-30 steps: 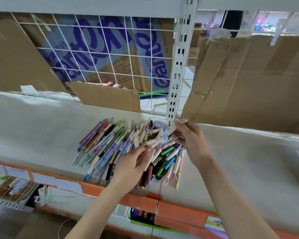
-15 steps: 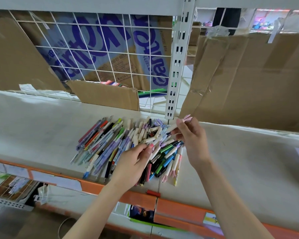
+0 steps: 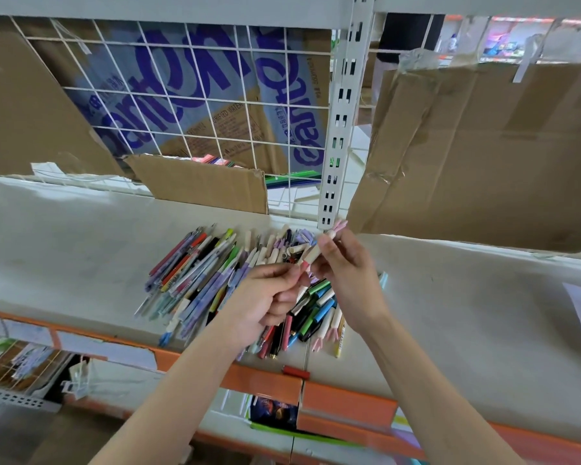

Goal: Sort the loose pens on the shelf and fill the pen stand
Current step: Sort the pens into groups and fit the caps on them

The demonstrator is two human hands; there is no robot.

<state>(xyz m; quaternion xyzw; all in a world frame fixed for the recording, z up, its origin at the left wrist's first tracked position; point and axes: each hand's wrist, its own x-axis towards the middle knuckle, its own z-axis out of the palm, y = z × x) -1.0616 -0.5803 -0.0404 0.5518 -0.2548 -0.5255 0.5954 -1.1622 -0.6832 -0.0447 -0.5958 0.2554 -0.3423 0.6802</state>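
so you've got one cream pen (image 3: 317, 250) lifted above the pile of pens (image 3: 215, 280) on the shelf (image 3: 64, 243), your right hand (image 3: 348, 280) gripping its upper part, your left hand (image 3: 265, 300) pinching its lower end, likely to check it; no stand shows.

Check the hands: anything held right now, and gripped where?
Both hands hold one cream pen with pink ears: the right hand pinches its upper barrel, and the left hand pinches its lower end, above the pen pile.
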